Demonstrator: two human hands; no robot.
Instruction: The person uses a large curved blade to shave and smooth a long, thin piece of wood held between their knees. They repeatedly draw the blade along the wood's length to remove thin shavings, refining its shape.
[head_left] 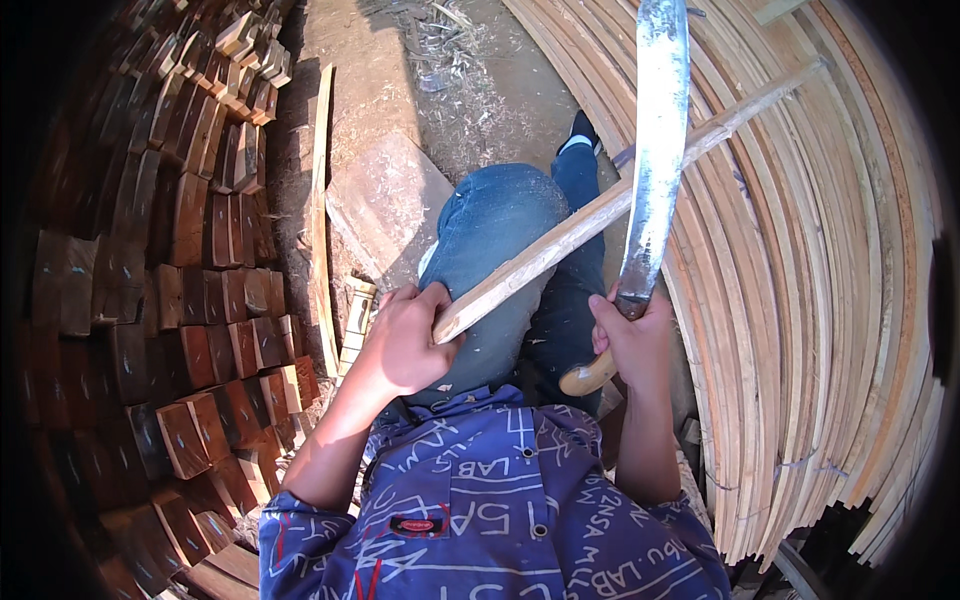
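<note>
My left hand (408, 340) is closed around the near end of a long wooden strip (545, 252). The strip slants up to the right across my knees, and its far end lies over the stacked strips. In my right hand (637, 330) is a machete (657, 130), gripped where the dark base of the blade meets the pale curved wooden handle (588, 374). Its broad, worn silver blade points away from me, upright in the view, and passes in front of the wooden strip. Whether blade and strip touch, I cannot tell.
A large stack of long pale strips (790, 300) fills the right side. Cut dark-brown timber ends (200, 350) are piled at the left. A flat board (385, 205) and a thin slat (321, 220) lie on the ground, with wood shavings (460, 60) farther off.
</note>
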